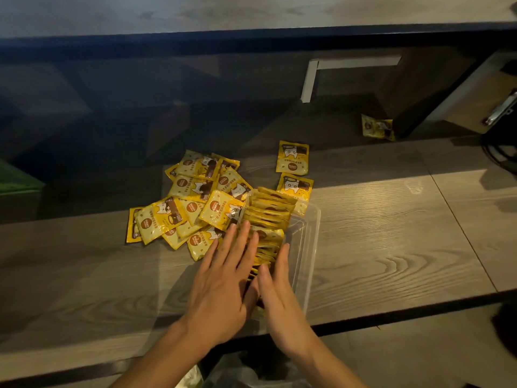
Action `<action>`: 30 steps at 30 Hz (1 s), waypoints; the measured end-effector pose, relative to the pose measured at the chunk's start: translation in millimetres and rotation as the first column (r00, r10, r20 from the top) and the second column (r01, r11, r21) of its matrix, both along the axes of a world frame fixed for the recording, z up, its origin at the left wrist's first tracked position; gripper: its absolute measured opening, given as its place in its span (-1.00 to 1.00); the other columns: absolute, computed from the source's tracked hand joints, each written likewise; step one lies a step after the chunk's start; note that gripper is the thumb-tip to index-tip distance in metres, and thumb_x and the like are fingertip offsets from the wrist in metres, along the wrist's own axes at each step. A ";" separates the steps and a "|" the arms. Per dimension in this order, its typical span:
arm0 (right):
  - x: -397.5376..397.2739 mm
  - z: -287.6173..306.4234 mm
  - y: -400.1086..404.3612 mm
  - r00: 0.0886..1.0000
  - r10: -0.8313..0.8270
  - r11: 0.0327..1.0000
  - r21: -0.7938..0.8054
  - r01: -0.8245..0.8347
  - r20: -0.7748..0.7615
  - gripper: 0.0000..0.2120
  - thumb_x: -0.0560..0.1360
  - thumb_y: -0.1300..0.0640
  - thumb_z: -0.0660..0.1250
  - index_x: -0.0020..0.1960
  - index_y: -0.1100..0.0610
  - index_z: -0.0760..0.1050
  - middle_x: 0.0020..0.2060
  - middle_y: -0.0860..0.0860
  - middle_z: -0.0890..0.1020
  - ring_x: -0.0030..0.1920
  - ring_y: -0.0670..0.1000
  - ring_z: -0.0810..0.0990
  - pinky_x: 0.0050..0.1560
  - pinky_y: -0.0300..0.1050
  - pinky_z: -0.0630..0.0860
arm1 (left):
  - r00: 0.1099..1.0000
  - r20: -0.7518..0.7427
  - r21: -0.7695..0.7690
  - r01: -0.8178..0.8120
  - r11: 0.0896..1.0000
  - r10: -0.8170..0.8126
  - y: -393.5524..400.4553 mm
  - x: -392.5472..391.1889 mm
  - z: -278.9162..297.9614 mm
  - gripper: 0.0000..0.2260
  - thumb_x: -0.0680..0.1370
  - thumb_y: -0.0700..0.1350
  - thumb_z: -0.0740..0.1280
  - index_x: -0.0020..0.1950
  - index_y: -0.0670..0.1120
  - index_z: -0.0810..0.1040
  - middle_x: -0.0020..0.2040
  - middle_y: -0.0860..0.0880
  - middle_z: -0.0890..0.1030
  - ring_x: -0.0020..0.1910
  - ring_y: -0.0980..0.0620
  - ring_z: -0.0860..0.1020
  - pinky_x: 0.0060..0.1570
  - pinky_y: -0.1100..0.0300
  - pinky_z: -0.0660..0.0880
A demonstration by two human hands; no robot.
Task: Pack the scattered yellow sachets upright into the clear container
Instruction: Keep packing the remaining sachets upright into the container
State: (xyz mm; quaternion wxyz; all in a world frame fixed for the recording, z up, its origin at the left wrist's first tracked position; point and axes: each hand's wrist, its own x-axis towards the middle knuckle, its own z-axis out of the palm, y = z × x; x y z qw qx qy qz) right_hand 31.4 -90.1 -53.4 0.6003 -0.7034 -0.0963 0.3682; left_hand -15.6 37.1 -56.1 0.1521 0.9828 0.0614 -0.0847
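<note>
A clear container (310, 242) lies on the wooden table, holding a row of yellow sachets (270, 214) standing on edge along its left side. My left hand (221, 284) lies flat, fingers spread, against the row's left side at the near end. My right hand (277, 292) presses the same sachets from the right, inside the container. A loose heap of yellow sachets (193, 203) lies just left of the container. Two single sachets (292, 157) (296, 186) lie beyond its far end, and another sachet (377, 127) sits far back right.
The table's (391, 233) front edge runs just below my wrists. A dark glossy panel rises behind the table. A white bracket (310, 79) shows at the back; a wooden box with a metal clasp (500, 107) and dark cables are at the far right.
</note>
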 end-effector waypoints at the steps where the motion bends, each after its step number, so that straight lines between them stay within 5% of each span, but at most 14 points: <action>1: 0.5 -0.2 -0.3 1.000 0.011 1.000 0.003 -0.011 -0.007 -0.09 0.42 -0.49 0.03 0.50 -0.18 -0.44 0.54 -0.25 -0.29 0.53 -0.24 -0.22 0.57 0.03 -0.04 | 1.000 -0.006 -0.002 -0.005 1.000 0.005 0.8 0.5 -0.5 -0.35 0.54 0.16 -0.22 0.57 0.02 -0.37 0.57 0.03 -0.44 0.54 0.05 -0.43 0.55 -0.04 -0.20; 5: 10.6 4.9 -7.9 0.997 0.064 0.997 0.043 -0.063 -0.038 -0.18 0.46 -0.43 0.05 0.51 -0.26 -0.36 0.54 -0.30 -0.22 0.54 -0.25 -0.15 0.57 -0.02 -0.02 | 0.995 0.088 -0.135 -0.025 0.991 0.037 0.3 1.6 -1.3 -0.37 0.57 0.14 -0.17 0.60 0.06 -0.30 0.59 0.09 -0.39 0.57 0.07 -0.36 0.57 -0.08 -0.10; 8: 13.7 9.9 -17.5 0.986 -0.013 0.998 0.066 0.002 0.169 -0.33 0.55 -0.29 0.15 0.55 -0.25 -0.08 0.51 -0.33 0.09 0.52 -0.23 0.09 0.49 -0.20 0.17 | 0.927 0.354 -0.343 0.005 0.939 0.124 3.5 -7.4 0.1 -0.44 0.61 0.16 0.13 0.58 0.01 0.18 0.62 0.01 0.10 0.60 -0.01 0.07 0.53 0.04 0.06; 10: 14.8 9.3 -31.6 0.848 -0.044 0.998 -0.006 0.055 0.528 -0.50 0.58 -0.19 0.20 0.45 -0.05 0.24 0.35 -0.15 0.36 0.37 -0.14 0.37 0.29 -0.26 0.38 | 0.827 0.552 -0.300 0.081 0.950 0.104 10.8 -16.5 -2.6 -0.59 0.56 0.18 0.27 0.31 -0.02 0.44 0.36 0.00 0.44 0.37 0.02 0.40 0.37 0.15 0.29; 12: 16.1 7.5 -45.5 0.623 0.098 0.994 -0.104 -0.027 0.776 -0.69 0.58 -0.12 0.24 0.21 0.06 0.42 0.08 -0.09 0.46 0.09 -0.13 0.49 -0.01 -0.29 0.45 | 0.779 0.626 -0.234 0.158 0.959 0.025 19.1 -25.4 -5.4 -0.69 0.51 0.15 0.40 0.09 -0.03 0.50 0.06 0.01 0.54 0.05 0.05 0.50 0.07 0.23 0.41; 16: 14.1 2.5 -54.4 0.361 0.431 0.901 -0.368 -0.231 0.827 -0.71 0.56 -0.10 0.29 0.20 0.01 0.42 0.02 -0.06 0.48 -0.07 -0.11 0.50 -0.20 -0.32 0.43 | 0.830 0.553 -0.176 0.209 0.962 -0.079 29.7 -36.6 -12.2 -0.73 0.46 0.06 0.48 0.08 -0.04 0.59 -0.03 0.00 0.59 -0.04 0.05 0.52 -0.12 0.17 0.47; 21: 9.6 1.2 -43.0 0.461 0.420 0.904 -0.404 -0.139 0.782 -0.69 0.52 -0.07 0.26 0.20 0.02 0.37 -0.06 -0.09 0.44 -0.30 -0.09 0.51 -0.45 -0.21 0.43 | 0.887 0.450 -0.127 0.176 0.976 -0.102 31.1 -32.1 -12.8 -0.68 0.51 0.06 0.37 0.21 -0.02 0.54 0.05 0.06 0.58 0.06 0.09 0.48 0.06 0.26 0.39; 25: 6.2 3.9 -39.8 0.444 0.441 0.896 -0.415 -0.160 0.780 -0.82 0.52 -0.04 0.31 0.04 0.03 0.48 -0.07 -0.04 0.48 -0.26 -0.08 0.52 -0.42 -0.17 0.47 | 0.875 0.458 -0.127 0.235 0.964 -0.153 28.7 -29.3 -5.7 -0.88 0.51 -0.02 0.34 0.02 0.02 0.51 -0.04 0.08 0.54 0.04 0.05 0.49 0.00 0.17 0.38; 27: 5.5 8.1 -39.0 0.483 0.379 0.925 -0.345 -0.162 0.790 -0.91 0.56 0.03 0.30 -0.01 0.04 0.48 -0.09 -0.04 0.47 -0.24 -0.10 0.49 -0.37 -0.18 0.46 | 0.868 0.480 -0.200 0.247 0.948 -0.125 26.8 -29.4 1.5 -0.91 0.52 -0.05 0.36 0.00 0.01 0.54 -0.02 0.09 0.55 0.06 0.06 0.51 0.01 0.14 0.42; 30: 8.8 16.1 -43.7 0.564 0.254 0.967 -0.191 -0.170 0.785 -0.96 0.59 0.10 0.28 -0.03 0.06 0.47 -0.10 -0.08 0.49 -0.20 -0.16 0.47 -0.30 -0.26 0.43 | 0.889 0.447 -0.505 0.162 0.847 0.096 23.3 -26.7 18.2 -0.81 0.60 0.09 0.29 0.11 0.05 0.58 0.13 0.15 0.54 0.19 0.10 0.51 0.14 0.20 0.42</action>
